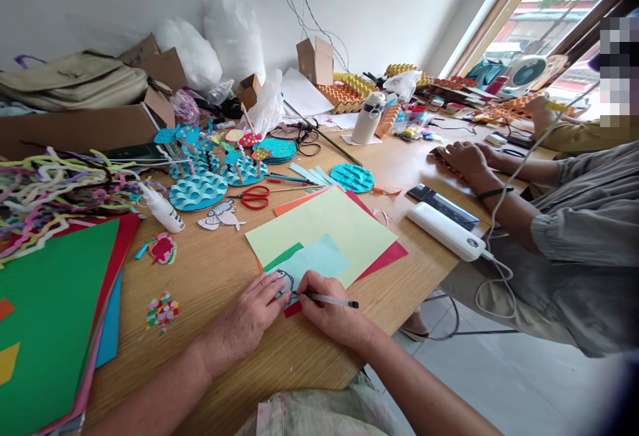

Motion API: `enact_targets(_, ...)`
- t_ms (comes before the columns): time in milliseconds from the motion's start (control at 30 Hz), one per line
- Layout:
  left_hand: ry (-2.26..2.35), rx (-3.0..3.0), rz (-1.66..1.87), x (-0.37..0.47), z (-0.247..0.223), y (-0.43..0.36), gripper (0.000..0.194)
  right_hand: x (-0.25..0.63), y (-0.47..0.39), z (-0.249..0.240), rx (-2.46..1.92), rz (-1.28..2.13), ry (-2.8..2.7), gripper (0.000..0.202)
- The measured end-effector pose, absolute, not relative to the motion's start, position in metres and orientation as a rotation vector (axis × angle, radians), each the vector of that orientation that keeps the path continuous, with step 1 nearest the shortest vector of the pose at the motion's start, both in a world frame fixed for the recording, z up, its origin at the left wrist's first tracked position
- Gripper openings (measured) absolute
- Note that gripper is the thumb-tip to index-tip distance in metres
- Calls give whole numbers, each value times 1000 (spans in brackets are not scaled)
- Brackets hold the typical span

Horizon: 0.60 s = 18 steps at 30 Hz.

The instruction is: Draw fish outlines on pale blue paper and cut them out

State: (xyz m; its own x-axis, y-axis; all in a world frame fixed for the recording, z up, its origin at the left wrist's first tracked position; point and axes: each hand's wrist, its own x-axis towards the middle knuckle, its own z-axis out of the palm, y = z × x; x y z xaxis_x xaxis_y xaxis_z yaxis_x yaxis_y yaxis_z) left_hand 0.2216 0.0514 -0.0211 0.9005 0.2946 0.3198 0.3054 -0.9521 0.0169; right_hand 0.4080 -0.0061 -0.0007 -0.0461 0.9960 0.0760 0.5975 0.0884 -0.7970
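Observation:
My right hand (329, 309) grips a pen (335, 300) with a clear barrel and a black end, its tip down at a fish drawing (284, 281) outlined in black. Flat beside the drawing lies my left hand (249, 316), fingers stretched out, the fingertips resting at its edge. Under both is a small light blue paper (324, 256), on top of a pale yellow-green sheet (309, 216). Green, orange and red paper edges show from beneath. The pen's tip is partly hidden by my fingers.
To the left are red scissors (255, 198), a glue bottle (162, 208), paper fish cutouts (219, 216), paper scraps (162, 311) and green card (54, 316). Blue wavy discs (197, 191) stand behind. At right, a white power bank (444, 229) with a cable sits near a co-worker's hands (464, 160).

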Motion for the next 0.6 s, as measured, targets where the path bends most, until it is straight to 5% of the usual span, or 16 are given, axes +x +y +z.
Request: enact_targets(600,-458,-3015,-547,222,-22,52,33,415,-15,7,-1598,761,-1788,12)
